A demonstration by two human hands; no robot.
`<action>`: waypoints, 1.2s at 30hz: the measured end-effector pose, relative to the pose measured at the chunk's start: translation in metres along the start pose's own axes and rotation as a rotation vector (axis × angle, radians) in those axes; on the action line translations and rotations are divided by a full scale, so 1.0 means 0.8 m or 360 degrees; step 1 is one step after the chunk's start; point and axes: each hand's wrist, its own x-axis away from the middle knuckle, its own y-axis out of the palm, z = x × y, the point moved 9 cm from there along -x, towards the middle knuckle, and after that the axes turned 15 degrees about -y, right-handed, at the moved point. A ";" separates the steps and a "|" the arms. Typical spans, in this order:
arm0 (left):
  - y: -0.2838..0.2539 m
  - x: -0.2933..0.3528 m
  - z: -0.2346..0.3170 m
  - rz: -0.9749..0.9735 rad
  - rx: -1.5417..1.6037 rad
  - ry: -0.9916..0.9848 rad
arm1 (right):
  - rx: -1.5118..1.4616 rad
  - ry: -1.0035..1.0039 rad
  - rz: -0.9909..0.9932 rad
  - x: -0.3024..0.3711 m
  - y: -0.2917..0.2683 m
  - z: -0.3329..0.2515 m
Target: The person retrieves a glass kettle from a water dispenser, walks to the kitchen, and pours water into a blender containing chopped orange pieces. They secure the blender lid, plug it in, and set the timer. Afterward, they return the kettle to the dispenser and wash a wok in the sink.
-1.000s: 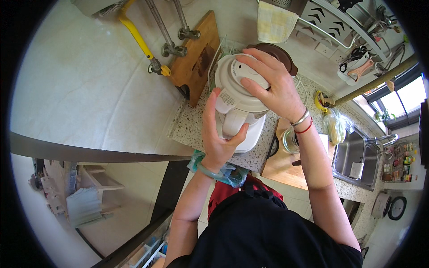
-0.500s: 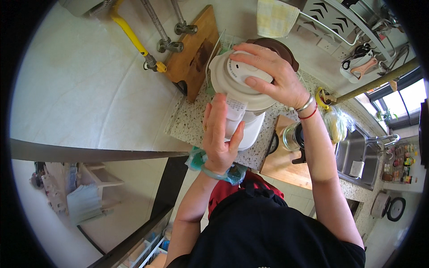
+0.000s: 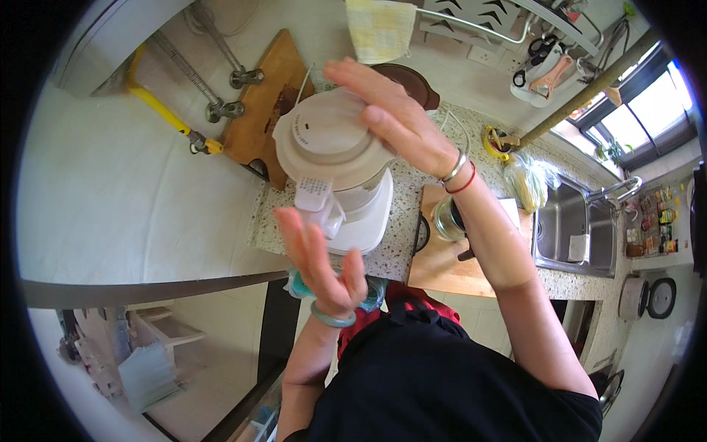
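Note:
A white countertop blender (image 3: 357,199) with a round off-white lid (image 3: 317,125) stands on the speckled counter. Its clear jug handle (image 3: 320,202) points toward me and to the left. My right hand (image 3: 412,132) is stretched flat along the lid's right side, fingers extended and thumb lifted; whether the palm touches the lid I cannot tell. Just in front of the handle is my left hand (image 3: 324,269), open, with its fingers apart and slightly blurred. Nothing shows in either hand.
Behind the blender a wooden board (image 3: 261,110) leans on the wall, beside a brown lid (image 3: 409,81). To the right lie a cutting board (image 3: 460,269) with a glass jar (image 3: 447,219), a bagged vegetable (image 3: 532,188) and a steel sink (image 3: 574,228). A yellow gas hose (image 3: 158,103) hangs at left.
My right hand has loosened from its grip over the lid and flattened out beside it. My left hand has drawn back from the handle toward me. The view has shifted.

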 end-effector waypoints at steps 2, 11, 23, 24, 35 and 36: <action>0.026 0.003 0.030 -0.0269 0.0245 0.0046 | -0.0194 0.0151 0.0323 0.023 -0.018 0.002; 0.275 0.061 -0.037 -0.1016 0.1235 -0.1405 | -0.0261 0.1331 0.1088 0.228 -0.130 0.087; 0.555 0.192 -0.182 -0.1743 0.0000 -0.1144 | 0.0703 0.1796 -0.0578 0.495 -0.090 0.265; 0.561 0.198 -0.183 -0.1792 -0.0144 -0.1046 | 0.0697 0.1755 -0.0599 0.504 -0.084 0.265; 0.585 0.220 -0.218 -0.1949 0.0248 -0.1656 | 0.0615 0.1262 -0.0211 0.522 -0.101 0.249; 0.586 0.221 -0.215 -0.1938 0.0469 -0.1917 | 0.0628 0.1186 -0.0107 0.518 -0.108 0.242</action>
